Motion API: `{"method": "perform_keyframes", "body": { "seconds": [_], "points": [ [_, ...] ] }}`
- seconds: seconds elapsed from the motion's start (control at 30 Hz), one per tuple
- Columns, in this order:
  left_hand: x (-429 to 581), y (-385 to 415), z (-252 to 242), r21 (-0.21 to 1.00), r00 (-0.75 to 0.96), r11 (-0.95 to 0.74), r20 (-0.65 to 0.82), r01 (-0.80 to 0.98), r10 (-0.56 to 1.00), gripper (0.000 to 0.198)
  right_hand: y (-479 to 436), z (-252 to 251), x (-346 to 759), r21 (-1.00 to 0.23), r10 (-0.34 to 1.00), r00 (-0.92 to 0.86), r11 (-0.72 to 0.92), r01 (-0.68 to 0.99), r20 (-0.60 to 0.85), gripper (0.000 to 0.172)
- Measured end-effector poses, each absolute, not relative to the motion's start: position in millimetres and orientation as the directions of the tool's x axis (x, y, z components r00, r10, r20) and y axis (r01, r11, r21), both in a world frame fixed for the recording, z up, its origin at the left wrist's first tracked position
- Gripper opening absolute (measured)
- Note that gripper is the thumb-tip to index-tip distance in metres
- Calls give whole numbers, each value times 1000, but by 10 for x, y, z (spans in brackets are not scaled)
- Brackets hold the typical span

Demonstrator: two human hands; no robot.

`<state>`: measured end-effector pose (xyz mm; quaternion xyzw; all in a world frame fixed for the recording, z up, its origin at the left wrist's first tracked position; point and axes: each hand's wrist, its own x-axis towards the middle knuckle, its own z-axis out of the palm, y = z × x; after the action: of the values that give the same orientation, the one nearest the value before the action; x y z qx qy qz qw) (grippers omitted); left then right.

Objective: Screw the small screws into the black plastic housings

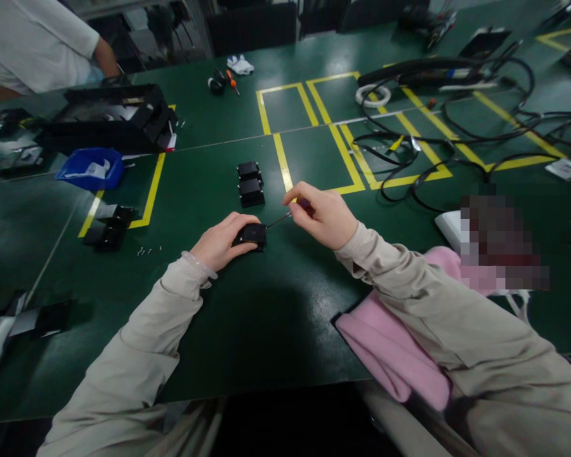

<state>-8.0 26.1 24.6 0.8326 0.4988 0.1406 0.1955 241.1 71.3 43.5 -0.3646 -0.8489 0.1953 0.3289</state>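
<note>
My left hand (221, 241) is closed around a small black box-shaped part (254, 235) and rests with it on the green table. In the fingers of my right hand (321, 212) is a screwdriver (280, 220); its thin shaft points left, and the tip meets the right side of the black part. My palm hides most of the handle. Just beyond, two similar black parts (250, 184) lie one behind the other. Several small screws (147, 251) are scattered left of my left hand, near more black parts (107, 228).
A blue tray (89, 168) and a long black housing (109, 120) stand at the left, near a person in a white shirt (42, 38). Black cables (423, 139) sprawl over the right side. Pink cloth (394, 349) lies under my right forearm. A glove (240, 65) lies farther back.
</note>
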Motion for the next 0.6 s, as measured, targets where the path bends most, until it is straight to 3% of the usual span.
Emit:
{"method": "perform_keyframes", "body": {
  "seconds": [0.17, 0.4, 0.6],
  "points": [
    [-80, 274, 236, 478, 475, -422, 12, 771, 880, 36, 766, 393, 2419, -635, 747, -492, 652, 414, 447, 7],
    [-57, 251, 214, 456, 490, -438, 5, 775, 872, 51, 793, 374, 2421, -715, 774, -470, 605, 349, 425, 17],
    [-7, 215, 146, 463, 420, -421, 110, 780, 901, 47, 780, 406, 2395, -766, 798, -472, 553, 327, 374, 22]
  ]
}}
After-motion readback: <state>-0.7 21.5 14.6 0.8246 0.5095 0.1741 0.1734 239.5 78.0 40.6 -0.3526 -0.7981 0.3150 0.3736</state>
